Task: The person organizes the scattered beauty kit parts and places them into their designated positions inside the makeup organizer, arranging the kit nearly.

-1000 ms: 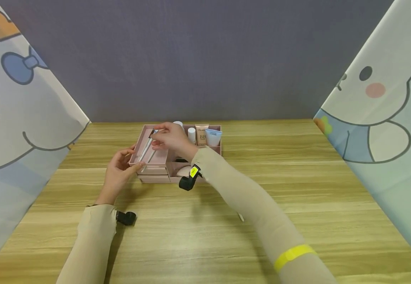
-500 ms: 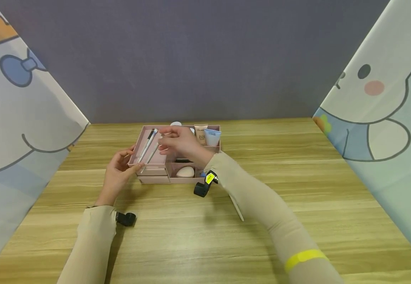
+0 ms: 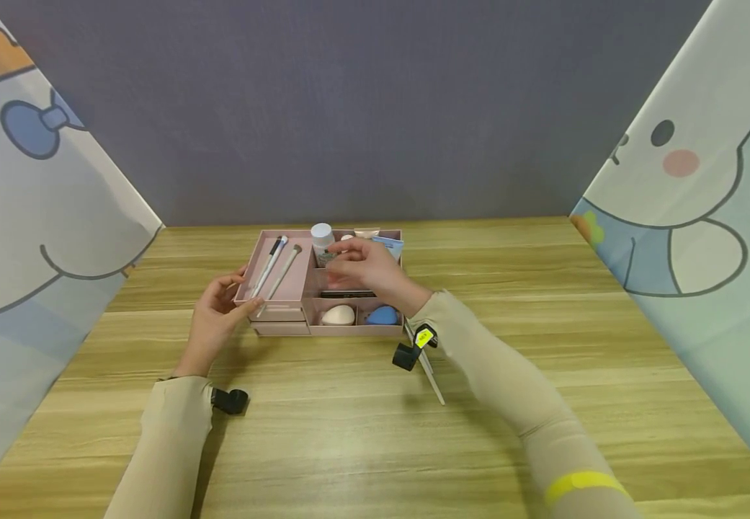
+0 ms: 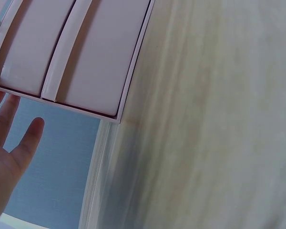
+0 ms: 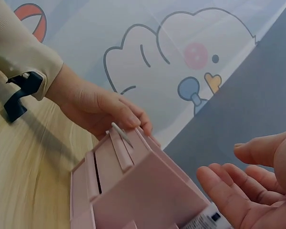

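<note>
A pink makeup organizer (image 3: 282,328) with drawers stands on the table toward the back. My left hand (image 3: 214,315) grips its left front corner, thumb at the front edge and fingers along the side. Several makeup brushes (image 3: 282,272) lie slanted in the top left tray, handles reaching over the front. My right hand (image 3: 369,268) hovers over the compartments with nothing held; the right wrist view shows its fingers (image 5: 236,191) loosely spread. Behind its fingertips stands a white-capped bottle (image 3: 321,238). A white makeup sponge (image 3: 338,315) and a blue makeup sponge (image 3: 382,315) sit in the front compartments.
Slim brushes (image 3: 431,378) lie on the wooden table (image 3: 323,432) by the organizer's right front, partly under the right forearm. A blue-and-white tube (image 3: 390,245) stands in the back right compartment. A grey panel (image 3: 375,108) rises behind, with cartoon-printed sheets on both sides.
My right hand has drawn away from the brush tray to the right, uncovering a brown-tipped brush, the bottle and both sponges. My left hand stays at the organizer's corner.
</note>
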Demonstrator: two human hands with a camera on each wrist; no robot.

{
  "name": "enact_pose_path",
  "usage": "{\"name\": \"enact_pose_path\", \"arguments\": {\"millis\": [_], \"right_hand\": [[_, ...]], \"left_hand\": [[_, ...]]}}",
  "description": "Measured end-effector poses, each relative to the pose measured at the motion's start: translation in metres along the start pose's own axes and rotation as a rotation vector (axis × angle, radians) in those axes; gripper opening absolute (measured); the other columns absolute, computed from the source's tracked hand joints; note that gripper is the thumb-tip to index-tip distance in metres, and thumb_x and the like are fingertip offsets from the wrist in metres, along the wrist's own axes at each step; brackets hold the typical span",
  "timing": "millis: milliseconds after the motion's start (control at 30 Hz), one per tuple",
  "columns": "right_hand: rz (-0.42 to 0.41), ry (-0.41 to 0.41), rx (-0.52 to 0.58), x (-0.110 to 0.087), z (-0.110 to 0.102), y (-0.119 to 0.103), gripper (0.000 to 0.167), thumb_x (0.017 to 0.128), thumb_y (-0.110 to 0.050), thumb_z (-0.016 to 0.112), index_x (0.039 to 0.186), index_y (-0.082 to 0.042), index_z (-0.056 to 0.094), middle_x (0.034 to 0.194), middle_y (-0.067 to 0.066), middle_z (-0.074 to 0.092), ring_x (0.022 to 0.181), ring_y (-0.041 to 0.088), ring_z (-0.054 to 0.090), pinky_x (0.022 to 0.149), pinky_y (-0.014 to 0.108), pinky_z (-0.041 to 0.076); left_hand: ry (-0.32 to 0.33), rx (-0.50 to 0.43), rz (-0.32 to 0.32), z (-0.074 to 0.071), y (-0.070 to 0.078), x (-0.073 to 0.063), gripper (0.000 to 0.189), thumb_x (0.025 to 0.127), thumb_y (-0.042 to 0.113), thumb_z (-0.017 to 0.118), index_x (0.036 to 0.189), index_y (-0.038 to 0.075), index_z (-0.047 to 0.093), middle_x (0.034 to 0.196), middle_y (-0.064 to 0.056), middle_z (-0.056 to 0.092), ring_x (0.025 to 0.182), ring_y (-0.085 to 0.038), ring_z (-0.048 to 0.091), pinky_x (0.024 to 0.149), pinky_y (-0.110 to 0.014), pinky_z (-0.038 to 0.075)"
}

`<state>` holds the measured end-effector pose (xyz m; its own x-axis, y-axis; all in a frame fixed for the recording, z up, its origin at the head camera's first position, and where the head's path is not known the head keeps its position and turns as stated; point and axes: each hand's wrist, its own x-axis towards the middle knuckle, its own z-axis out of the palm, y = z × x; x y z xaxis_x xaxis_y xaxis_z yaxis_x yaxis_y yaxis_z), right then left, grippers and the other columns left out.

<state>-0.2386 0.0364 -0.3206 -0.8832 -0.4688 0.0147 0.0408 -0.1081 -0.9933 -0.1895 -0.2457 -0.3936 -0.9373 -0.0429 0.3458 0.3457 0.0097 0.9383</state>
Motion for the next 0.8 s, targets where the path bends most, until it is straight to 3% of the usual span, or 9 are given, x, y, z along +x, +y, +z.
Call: {"name": "enact_pose_path", "arguments": {"millis": [400, 600, 800], "right_hand": [[0.009, 0.03, 0.014, -0.023, -0.033, 0.017, 0.041, 0.096, 0.01, 0.056, 0.134, 0.018, 0.043, 0.091, 0.009, 0.065, 0.077, 0.017, 0.069, 0.086, 0.052, 0.053], [0.01, 0.02, 0.032, -0.036, -0.049, 0.024, 0.042, 0.095, 0.013, 0.053, 0.133, 0.022, 0.038, 0.089, 0.008, 0.065, 0.075, 0.017, 0.069, 0.074, 0.036, 0.059], [0.038, 0.036, -0.007, -0.048, -0.065, 0.034, 0.04, 0.096, 0.011, 0.053, 0.132, 0.022, 0.039, 0.092, 0.012, 0.063, 0.081, 0.021, 0.07, 0.075, 0.034, 0.059]], "left_hand": [[-0.003, 0.014, -0.016, -0.001, 0.001, 0.0, 0.035, 0.086, -0.016, 0.067, 0.115, -0.002, 0.053, 0.152, -0.015, 0.044, 0.129, -0.009, 0.051, 0.087, -0.017, 0.049], [-0.018, -0.001, -0.005, -0.002, -0.002, 0.001, 0.034, 0.087, -0.014, 0.067, 0.115, 0.0, 0.054, 0.151, -0.014, 0.045, 0.127, -0.007, 0.052, 0.087, -0.017, 0.049], [-0.014, 0.027, 0.017, -0.003, -0.005, 0.001, 0.034, 0.086, -0.014, 0.068, 0.114, 0.001, 0.055, 0.15, -0.015, 0.046, 0.124, -0.004, 0.054, 0.087, -0.017, 0.049]]}}
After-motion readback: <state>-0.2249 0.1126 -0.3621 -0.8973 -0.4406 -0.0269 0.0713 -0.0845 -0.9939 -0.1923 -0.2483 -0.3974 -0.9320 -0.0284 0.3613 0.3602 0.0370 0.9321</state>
